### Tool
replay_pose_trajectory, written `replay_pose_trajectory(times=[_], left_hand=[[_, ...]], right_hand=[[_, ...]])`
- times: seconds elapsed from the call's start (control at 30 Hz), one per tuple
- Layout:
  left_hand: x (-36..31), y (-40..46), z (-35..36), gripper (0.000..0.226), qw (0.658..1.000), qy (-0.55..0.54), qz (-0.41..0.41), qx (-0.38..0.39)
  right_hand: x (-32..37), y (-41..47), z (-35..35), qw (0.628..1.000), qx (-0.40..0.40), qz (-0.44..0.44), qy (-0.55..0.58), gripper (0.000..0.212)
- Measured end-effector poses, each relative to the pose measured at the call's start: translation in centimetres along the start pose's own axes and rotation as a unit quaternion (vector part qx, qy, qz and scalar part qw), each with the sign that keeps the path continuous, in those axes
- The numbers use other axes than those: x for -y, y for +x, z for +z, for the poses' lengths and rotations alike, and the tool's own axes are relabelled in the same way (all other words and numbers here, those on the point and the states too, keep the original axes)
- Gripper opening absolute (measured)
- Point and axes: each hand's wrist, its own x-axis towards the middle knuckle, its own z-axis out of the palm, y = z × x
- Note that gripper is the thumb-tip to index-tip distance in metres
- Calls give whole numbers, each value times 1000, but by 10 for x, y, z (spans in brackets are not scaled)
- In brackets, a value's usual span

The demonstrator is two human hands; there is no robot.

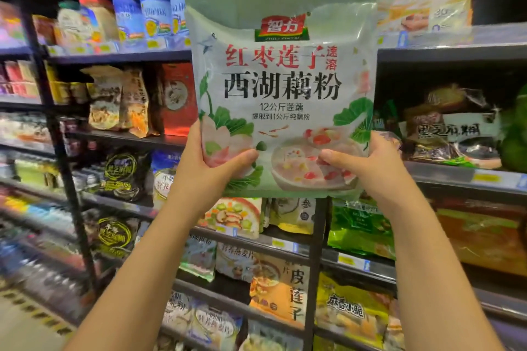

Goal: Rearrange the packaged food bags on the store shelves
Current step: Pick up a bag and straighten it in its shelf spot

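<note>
Stocked shelves (445, 177), pale green bag (282, 88) blocking them, both hands gripping

Pale green lotus-root powder bag (281, 94), upright, raised before shelves.

One large pale green bag (281, 100), two hands (216, 162), three blue bags (155, 13)

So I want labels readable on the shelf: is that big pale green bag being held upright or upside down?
Upright. The printed text on the bag reads right way up, with the left hand and right hand gripping its bottom corners.
</note>
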Motion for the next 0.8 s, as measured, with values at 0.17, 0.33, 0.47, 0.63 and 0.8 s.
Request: replay_pose_trajectory(times=[0.17,0.33,0.47,0.63,0.8], left_hand=[[35,9,-38,71,1000,16,-19,9],[76,28,-60,82,999,14,-36,9],[112,52,-72,79,999,11,-42,10],[159,82,-85,74,999,-6,-49,22],[205,103,-105,72,997,-24,-64,35]], right_hand=[[-21,8,50,1000,6,21,15,54],[-49,30,84,1000,12,22,12,54],[-76,54,107,999,6,24,22,63],[-107,80,131,1000,-4,30,3,65],[-134,91,163,999,-26,42,-20,56]])
